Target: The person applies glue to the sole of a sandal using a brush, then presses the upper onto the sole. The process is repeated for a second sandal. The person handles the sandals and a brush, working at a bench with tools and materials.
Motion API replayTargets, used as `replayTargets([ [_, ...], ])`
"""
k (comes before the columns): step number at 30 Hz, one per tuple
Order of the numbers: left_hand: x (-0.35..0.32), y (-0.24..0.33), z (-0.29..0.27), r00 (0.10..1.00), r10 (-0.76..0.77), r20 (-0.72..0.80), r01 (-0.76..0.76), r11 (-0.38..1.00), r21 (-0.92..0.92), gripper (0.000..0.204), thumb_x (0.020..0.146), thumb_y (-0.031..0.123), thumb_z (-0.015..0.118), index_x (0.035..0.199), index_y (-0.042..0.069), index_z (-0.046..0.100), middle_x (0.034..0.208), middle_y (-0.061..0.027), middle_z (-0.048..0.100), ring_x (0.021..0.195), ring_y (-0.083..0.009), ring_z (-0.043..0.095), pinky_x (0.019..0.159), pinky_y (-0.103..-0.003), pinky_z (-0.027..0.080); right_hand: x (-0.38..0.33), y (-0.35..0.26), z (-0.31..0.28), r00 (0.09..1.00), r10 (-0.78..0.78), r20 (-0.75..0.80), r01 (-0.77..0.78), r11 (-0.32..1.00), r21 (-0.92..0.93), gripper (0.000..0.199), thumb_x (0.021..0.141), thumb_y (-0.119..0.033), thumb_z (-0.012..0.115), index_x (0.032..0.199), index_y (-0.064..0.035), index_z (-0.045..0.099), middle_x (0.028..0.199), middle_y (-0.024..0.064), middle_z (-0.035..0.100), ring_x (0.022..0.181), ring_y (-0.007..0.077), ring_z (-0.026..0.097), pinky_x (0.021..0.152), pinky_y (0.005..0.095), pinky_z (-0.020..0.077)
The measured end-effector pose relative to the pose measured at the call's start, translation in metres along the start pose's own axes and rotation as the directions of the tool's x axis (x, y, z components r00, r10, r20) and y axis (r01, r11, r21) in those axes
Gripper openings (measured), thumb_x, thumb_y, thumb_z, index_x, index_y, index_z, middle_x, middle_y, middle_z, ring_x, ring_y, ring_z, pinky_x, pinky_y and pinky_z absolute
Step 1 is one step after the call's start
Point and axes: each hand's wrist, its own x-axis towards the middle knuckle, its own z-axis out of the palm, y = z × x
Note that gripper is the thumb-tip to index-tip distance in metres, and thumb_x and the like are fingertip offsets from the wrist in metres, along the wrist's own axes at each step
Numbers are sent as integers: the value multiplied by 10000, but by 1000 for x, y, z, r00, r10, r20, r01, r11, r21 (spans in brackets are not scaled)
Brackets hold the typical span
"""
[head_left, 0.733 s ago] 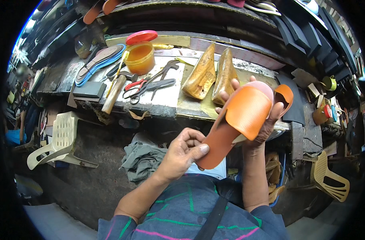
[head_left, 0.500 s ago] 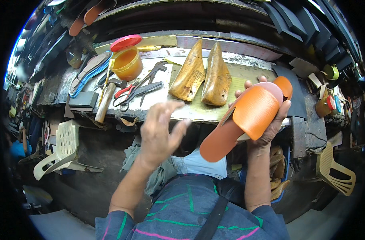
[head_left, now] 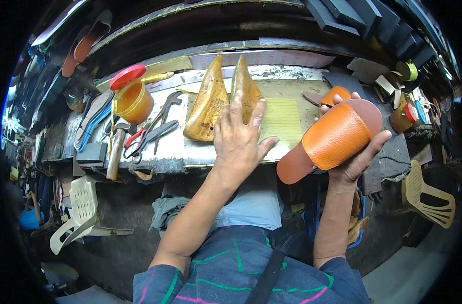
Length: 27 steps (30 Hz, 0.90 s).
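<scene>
My right hand (head_left: 360,159) grips an orange slide sandal (head_left: 337,134) from beneath, its toe end pointing up and away and its brown heel end toward me. Fingertips show beyond its far edge. A second orange sandal (head_left: 336,95) is partly visible on the bench behind it. My left hand (head_left: 238,134) is open with spread fingers, over the near part of the right wooden shoe last (head_left: 247,86); whether it touches the last I cannot tell. The left wooden last (head_left: 205,109) lies beside it, toe pointing away.
On the bench's left lie scissors (head_left: 152,137), pincers (head_left: 171,101), a hammer (head_left: 116,149), a yellow tub (head_left: 134,104) with a red lid (head_left: 127,76), and stacked insoles (head_left: 91,119). Plastic chairs (head_left: 86,202) stand at both sides. A blue crate (head_left: 361,233) is below right.
My left hand has moved forward and right, from before the bench edge to over the right last. The held sandal has shifted right and turned, uncovering more of the second sandal.
</scene>
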Motion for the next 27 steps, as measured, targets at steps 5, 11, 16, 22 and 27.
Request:
replayTargets([
  [5,1,-5,8,999,-1,-43,3,999,48,876,776,346,917,1552,211,534,1578,-221,434,1364,-454,556,1085,-564,507,1,3,-5,1000,17,22,-18,999,52,1123,909,-940,400,1603,-56,395,1436,250,627,1202,377,714,959,515,649],
  [11,-1,-20,-21,993,-118,-29,107,959,-262,830,808,229,833,1563,126,504,1538,-246,483,1373,-425,575,1153,-484,497,1,5,-8,997,57,42,-63,985,163,1108,924,-935,368,1594,-54,415,1427,252,633,1197,387,713,956,543,641],
  [16,-20,-38,-59,937,-318,145,313,580,-752,873,836,217,808,1590,-2,427,1548,-240,483,1424,-319,538,1195,-437,444,0,2,-3,997,62,55,-71,984,163,1044,952,-907,375,1569,-68,438,1418,240,636,1202,391,708,966,543,631],
  [22,-64,-43,-88,943,-304,134,211,237,-948,1062,785,252,847,1647,-15,286,1569,-250,417,1483,-323,457,1234,-451,416,-1,5,10,998,61,32,-64,991,117,999,978,-880,381,1547,-62,442,1410,232,624,1201,389,696,1004,532,610],
  [27,-84,-46,-106,952,-257,168,194,79,-978,1112,765,225,874,1660,-2,255,1589,-242,404,1436,-312,522,1216,-442,446,1,12,21,994,55,98,-67,991,117,1030,995,-863,364,1617,-42,347,1465,248,588,1259,416,664,989,570,617],
])
